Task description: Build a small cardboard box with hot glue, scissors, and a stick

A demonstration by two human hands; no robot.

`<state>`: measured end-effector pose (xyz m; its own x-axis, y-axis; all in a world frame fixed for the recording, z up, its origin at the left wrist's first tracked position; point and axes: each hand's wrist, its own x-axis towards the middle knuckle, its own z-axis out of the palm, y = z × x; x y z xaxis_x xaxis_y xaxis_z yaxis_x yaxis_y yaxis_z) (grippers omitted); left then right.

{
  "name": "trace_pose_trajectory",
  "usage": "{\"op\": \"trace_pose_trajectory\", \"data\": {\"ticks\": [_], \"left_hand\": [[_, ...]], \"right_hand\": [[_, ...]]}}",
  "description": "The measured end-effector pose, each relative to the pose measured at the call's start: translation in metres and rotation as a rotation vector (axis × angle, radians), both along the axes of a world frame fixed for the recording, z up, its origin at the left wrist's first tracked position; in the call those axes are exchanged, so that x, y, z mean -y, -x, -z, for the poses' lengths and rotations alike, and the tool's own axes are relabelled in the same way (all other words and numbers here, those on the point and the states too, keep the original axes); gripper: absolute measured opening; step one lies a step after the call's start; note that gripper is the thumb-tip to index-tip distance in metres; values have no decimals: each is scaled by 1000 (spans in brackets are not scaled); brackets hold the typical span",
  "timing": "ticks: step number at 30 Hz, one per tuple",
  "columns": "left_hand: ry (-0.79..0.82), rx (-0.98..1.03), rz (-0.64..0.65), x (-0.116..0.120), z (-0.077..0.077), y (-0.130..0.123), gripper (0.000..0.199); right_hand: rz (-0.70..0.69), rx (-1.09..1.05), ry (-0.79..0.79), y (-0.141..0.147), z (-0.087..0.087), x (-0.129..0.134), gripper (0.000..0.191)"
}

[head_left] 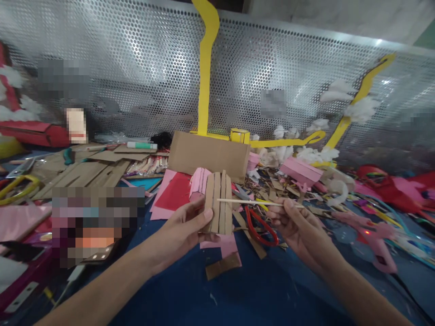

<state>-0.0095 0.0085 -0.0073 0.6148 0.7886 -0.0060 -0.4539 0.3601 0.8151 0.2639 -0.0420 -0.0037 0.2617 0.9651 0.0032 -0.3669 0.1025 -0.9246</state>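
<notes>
My left hand (192,222) grips a small cardboard piece (216,217) made of upright strips with dark gaps between them, thumb on its front. Between the thumb and fingers of my right hand (295,222) is a thin wooden stick (251,202), lying nearly level. Its left tip is over the front of the cardboard piece; whether it touches is hard to tell. Just behind the piece sits a pink folded part (200,180). Red-handled scissors (260,228) lie between my hands, on the blue table (217,299).
A brown cardboard panel (209,156) stands behind, with a tall yellow strip (204,86) rising over it. At right lies a pink glue gun (370,231) with a lit red light. Cardboard scraps and white stuffing (316,155) lie toward the back. A perforated metal screen (146,59) closes the rear.
</notes>
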Motion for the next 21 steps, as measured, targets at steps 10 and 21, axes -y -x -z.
{"op": "trace_pose_trajectory", "data": {"ticks": [10,21], "left_hand": [[-22,-86,86,1,-2,0,37],[-2,-106,91,3,-5,2,45]], "right_hand": [[52,46,-59,-7,2,-4,29],[74,-92,-27,-4,4,-6,28]]}}
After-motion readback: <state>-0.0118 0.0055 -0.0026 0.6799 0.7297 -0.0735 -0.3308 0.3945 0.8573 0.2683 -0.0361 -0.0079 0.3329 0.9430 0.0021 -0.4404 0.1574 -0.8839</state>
